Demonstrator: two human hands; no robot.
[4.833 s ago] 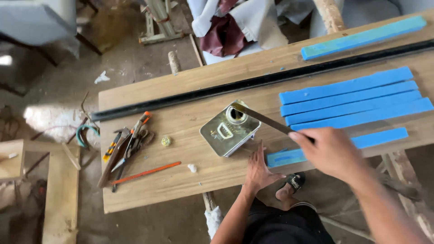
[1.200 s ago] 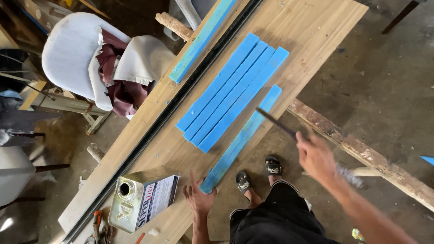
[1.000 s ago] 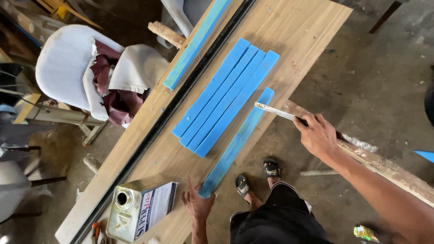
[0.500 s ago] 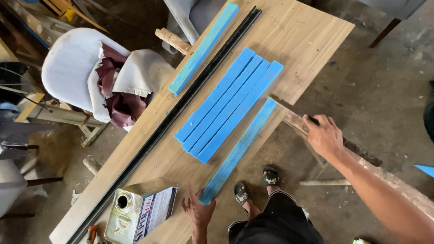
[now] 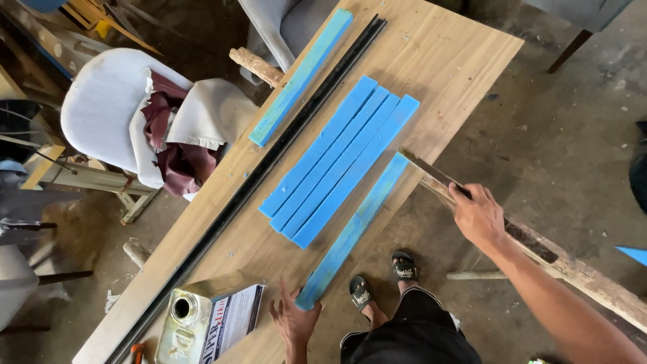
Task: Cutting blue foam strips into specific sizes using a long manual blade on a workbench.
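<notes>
Left hand [image 5: 294,322] fingers spread steady the table-edge blue strip [image 5: 354,227]; right hand [image 5: 478,214] grips a brush [image 5: 431,172] (over bare floor).

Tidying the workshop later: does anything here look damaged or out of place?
Yes: the white chair beside the workbench has torn upholstery, its maroon lining spilling out. The metal can lies on its side, cap off, though no spill shows.

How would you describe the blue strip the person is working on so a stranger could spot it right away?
On the long wooden table, find the pack of four blue strips lying side by side. The single blue strip lies alone beside them at the table's near edge, the left hand at one end and the right hand putting a flat blade to the other.
</notes>
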